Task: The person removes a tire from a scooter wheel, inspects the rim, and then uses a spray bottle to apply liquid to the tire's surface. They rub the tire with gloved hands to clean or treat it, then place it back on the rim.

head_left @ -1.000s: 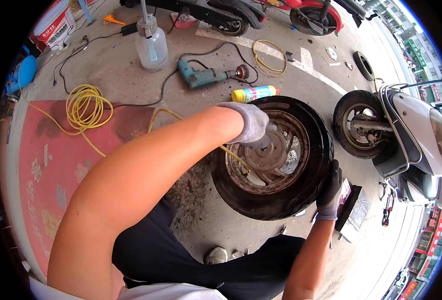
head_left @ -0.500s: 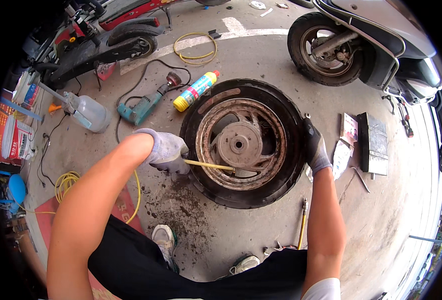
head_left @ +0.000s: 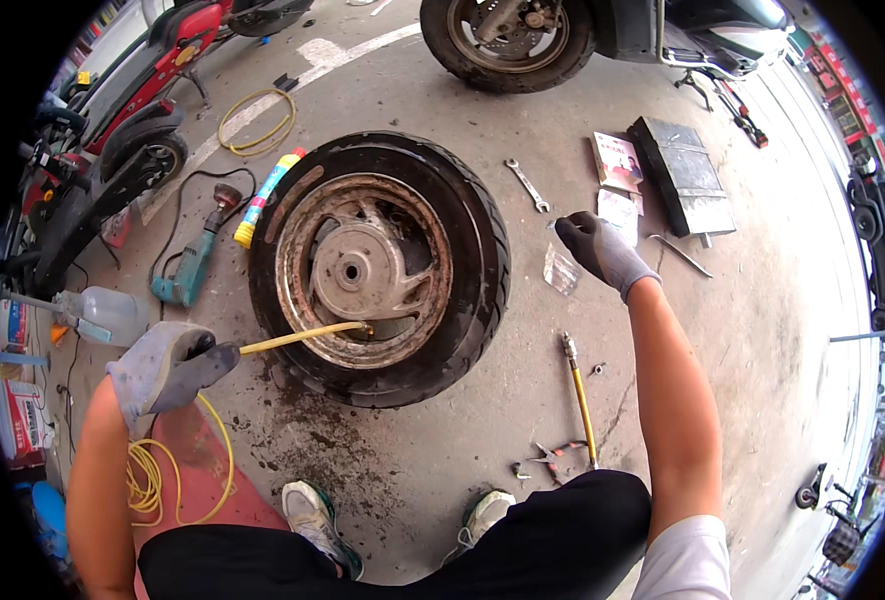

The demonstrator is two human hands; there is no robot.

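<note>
A scooter wheel with a black tyre point(head_left: 470, 262) and a rusty, dirty rim lies flat on the floor before me. My left hand point(head_left: 170, 368), in a grey work glove, is closed around a yellow air hose point(head_left: 297, 339) at the wheel's lower left. The hose's far end reaches the rim near the valve opening; the exact join is too small to make out. Right of the tyre, my right hand point(head_left: 594, 248), gloved too, has its fingers pinched together above the floor. Anything in them is too small to name. Below its fingertips lies a clear plastic bag point(head_left: 561, 270).
An open-end wrench point(head_left: 529, 186), a dark metal box point(head_left: 684, 172) and a yellow-handled tool point(head_left: 579, 395) lie on the right. Pliers point(head_left: 554, 457) are near my feet. On the left are a teal drill point(head_left: 190, 262), a yellow-blue bottle point(head_left: 267, 200) and a spray bottle point(head_left: 107, 315). Parked scooters point(head_left: 507, 45) stand beyond.
My right hand has left the tyre's right side and moved right, fingers now pinched. My left hand keeps its hold on the air hose. The whole view has swung to the right.
</note>
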